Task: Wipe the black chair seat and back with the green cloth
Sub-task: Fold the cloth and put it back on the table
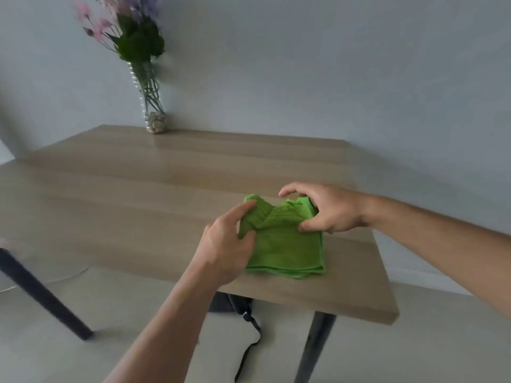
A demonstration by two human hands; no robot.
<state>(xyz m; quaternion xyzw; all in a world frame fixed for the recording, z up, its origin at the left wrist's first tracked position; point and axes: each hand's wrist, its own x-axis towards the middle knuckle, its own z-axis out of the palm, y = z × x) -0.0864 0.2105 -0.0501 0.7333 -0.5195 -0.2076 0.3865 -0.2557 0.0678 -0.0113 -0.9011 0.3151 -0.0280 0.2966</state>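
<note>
Where the green cloth point(287, 244) lies on the table point(138, 189), we find left hand point(224, 244) and right hand point(329, 208) pinching its far corners.

Shows two slim forearms, bare along all the length in view. Ends in a bare left hand point(224, 244) and a bare right hand point(329, 210), knuckles and tendons faintly ridged on the backs. Looks slightly blurred, hiding finer detail.
</note>
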